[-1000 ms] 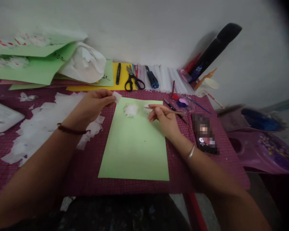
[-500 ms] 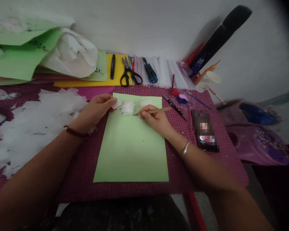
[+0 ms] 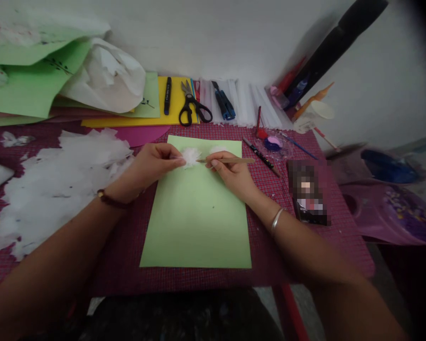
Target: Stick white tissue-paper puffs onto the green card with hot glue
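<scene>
Bringing pinched left hand (image 3: 156, 163), hold unclear, against ruffled white paper puff (image 3: 192, 156) on light-green paper sheet (image 3: 198, 222), now flanking it with closed right hand (image 3: 232, 176) and gripped slim tan stick (image 3: 239, 161).

2 forearms angled inward; left hand (image 3: 158, 162) and right hand (image 3: 229, 171) close, fingers pinched.

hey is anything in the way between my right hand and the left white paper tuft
Nothing visible blocks it. Only the thin stick in your right hand spans the gap, its tip near the left tuft.
</scene>
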{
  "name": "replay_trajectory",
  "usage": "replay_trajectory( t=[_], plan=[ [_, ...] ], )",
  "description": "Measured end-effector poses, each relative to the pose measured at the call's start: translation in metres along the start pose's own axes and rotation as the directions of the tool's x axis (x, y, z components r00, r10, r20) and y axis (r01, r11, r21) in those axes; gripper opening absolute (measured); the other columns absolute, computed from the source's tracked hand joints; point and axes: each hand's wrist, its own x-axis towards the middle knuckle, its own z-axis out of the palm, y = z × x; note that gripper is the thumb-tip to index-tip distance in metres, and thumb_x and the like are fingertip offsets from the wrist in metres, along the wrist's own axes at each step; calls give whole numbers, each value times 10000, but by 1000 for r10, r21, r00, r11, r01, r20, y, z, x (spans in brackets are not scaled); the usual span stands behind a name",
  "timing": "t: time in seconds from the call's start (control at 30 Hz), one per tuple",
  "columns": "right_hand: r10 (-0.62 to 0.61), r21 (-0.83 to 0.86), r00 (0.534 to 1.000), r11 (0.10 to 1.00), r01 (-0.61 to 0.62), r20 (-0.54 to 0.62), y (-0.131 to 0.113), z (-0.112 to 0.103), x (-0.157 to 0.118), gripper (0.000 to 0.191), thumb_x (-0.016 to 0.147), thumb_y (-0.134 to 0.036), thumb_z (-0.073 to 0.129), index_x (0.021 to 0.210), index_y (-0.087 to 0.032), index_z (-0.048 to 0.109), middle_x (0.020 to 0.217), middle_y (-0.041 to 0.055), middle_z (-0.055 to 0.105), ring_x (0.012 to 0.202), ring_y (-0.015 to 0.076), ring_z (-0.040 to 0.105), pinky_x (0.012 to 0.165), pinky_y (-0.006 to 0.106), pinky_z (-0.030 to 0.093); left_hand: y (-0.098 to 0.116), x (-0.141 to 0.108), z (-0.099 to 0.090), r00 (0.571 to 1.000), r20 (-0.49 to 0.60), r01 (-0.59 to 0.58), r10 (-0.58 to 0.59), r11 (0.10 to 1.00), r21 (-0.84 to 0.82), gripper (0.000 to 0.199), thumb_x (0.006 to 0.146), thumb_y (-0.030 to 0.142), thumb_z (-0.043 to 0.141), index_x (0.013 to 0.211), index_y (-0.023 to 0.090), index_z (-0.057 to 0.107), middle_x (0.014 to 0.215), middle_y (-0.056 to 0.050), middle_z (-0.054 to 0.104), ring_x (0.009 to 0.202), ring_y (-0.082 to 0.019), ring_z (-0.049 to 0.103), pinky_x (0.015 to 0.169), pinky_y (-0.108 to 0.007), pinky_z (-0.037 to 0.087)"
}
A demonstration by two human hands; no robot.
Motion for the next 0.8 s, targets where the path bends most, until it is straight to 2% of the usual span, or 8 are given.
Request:
replay_trajectory(
  t=[0.13, 0.2, 0.27, 0.33, 0.53, 0.63, 0.8],
  plan=[
    [-13, -10, 1000, 1000, 13, 6, -1, -1, 0, 118, 934, -309, 598, 938, -229, 685, 865, 14, 694, 844, 158, 654, 786, 334, 533, 8, -5, 16, 986, 133, -114, 96, 984, 135, 168, 731, 345, 694, 725, 182, 731, 756, -26, 718, 703, -146, 615, 654, -263, 437],
    [-17, -7, 1000, 1000, 17, 10, -1, -2, 1, 119, 931, -310, 601, 932, -225, 683, 861, 14, 693, 843, 160, 660, 787, 334, 537, 6, -4, 20, 978, 182, -143, 105, 966, 213, 159, 736, 308, 661, 782, 178, 742, 788, -32, 728, 731, -157, 634, 685, -274, 455],
    [-14, -6, 1000, 1000, 14, 14, 0, -2, 1, 118, 929, -309, 600, 931, -224, 682, 859, 13, 691, 838, 160, 662, 788, 336, 540, 2, -2, 22, 974, 202, -153, 101, 952, 265, 188, 747, 277, 624, 859, 170, 731, 743, -21, 692, 693, -149, 610, 652, -272, 443],
    [-10, -4, 1000, 1000, 10, 18, 1, -1, 1, 120, 930, -308, 596, 934, -226, 683, 854, 10, 691, 837, 160, 663, 794, 339, 541, -2, -2, 22, 975, 198, -158, 104, 947, 281, 196, 752, 256, 601, 898, 164, 695, 708, -3, 643, 666, -140, 582, 622, -264, 428],
    [11, -15, 1000, 1000, -11, 18, 0, -2, 0, 169, 934, -380, 600, 951, -234, 685, 871, 13, 702, 844, 167, 667, 796, 349, 546, -6, -5, 21, 989, 102, -130, 104, 946, 297, 94, 729, 216, 595, 807, 183, 556, 675, 24, 575, 646, -130, 549, 601, -253, 412],
    [18, -2, 1000, 1000, -18, 3, -2, -3, -2, 237, 936, -447, 600, 944, -227, 688, 867, 20, 709, 833, 164, 672, 783, 344, 550, -4, -7, 19, 993, 83, -108, 84, 934, 342, 63, 757, 242, 583, 751, 179, 590, 643, 17, 581, 619, -131, 530, 577, -259, 371],
    [61, 75, 998, 995, -59, -30, -3, -2, -3, 371, 939, -560, 561, 912, -207, 673, 820, 29, 699, 757, 149, 670, 711, 321, 564, 2, -8, 18, 995, 73, -97, 71, 884, 458, 163, 802, 272, 594, 682, 173, 644, 672, -8, 630, 653, -145, 552, 606, -277, 359]
  ],
)
